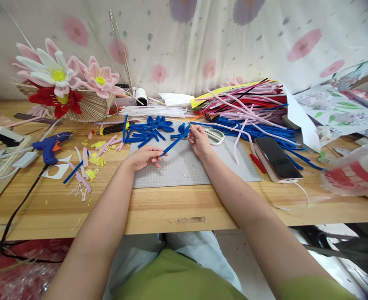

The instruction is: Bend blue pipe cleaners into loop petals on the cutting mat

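Note:
A blue pipe cleaner [175, 143] slants up between my hands, above the grey cutting mat [184, 177]. Its lower left end is pinched in the fingers of my left hand [146, 157]. The fingertips of my right hand [199, 141] close on its upper right end. Behind my hands lies a pile of bent and looped blue pipe cleaner pieces [149, 128]. White-handled scissors [215, 136] rest on the mat just beyond my right hand, partly hidden by it.
A blue glue gun [51, 146] and scattered pink and yellow scraps [93, 160] lie left. Fuzzy flowers [58, 75] stand behind them. Loose pipe cleaners [243, 100] are heaped back right. A phone [276, 157] and a plastic-wrapped tub [355, 168] sit right.

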Motion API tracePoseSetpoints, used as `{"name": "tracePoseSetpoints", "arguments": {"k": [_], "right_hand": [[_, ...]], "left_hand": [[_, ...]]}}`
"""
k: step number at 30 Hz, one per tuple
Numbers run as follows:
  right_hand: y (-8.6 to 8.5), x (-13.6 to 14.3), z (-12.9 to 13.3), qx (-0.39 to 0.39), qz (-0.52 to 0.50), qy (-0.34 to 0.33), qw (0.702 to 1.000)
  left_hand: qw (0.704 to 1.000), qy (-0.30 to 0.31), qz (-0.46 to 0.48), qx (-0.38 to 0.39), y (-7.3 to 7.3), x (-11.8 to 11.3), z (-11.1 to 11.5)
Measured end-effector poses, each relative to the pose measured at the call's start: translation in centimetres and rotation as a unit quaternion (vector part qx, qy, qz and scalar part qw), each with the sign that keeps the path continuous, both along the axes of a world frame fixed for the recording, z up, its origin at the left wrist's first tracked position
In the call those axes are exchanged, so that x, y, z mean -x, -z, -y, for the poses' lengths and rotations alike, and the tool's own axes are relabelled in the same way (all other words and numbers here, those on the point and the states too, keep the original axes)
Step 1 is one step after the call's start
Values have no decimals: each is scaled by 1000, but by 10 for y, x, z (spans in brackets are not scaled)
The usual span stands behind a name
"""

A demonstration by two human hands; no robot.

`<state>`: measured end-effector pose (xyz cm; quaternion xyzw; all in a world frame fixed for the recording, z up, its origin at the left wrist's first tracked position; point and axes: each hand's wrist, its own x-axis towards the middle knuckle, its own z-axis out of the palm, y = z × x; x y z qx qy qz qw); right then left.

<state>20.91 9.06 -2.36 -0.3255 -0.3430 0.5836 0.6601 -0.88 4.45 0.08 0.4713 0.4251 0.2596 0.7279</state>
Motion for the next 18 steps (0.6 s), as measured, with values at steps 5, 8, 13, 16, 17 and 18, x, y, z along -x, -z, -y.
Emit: {"name": "tracePoseSetpoints", "arguments": {"k": [5, 8, 13, 16, 17, 18], "right_hand": [[1, -2, 0, 4, 13, 9, 1000], [1, -3, -1, -1, 27, 15, 1000], [1, 1, 5, -32, 130, -9, 991], [1, 6, 11, -36, 241, -90, 966], [2, 8, 12, -37, 276, -119, 953], [3, 9, 14, -39, 311, -146, 938]], "left_hand": [[1000, 6, -2, -4, -1, 0, 1], [1000, -3, -8, -21, -1, -2, 1], [931, -268, -84, -232, 9, -1, -8], [866, -387, -81, -306, 15, 4, -16], [856, -408, -70, -310, 16, 5, -19], [850, -424, -57, -307, 16, 7, -20]]}}
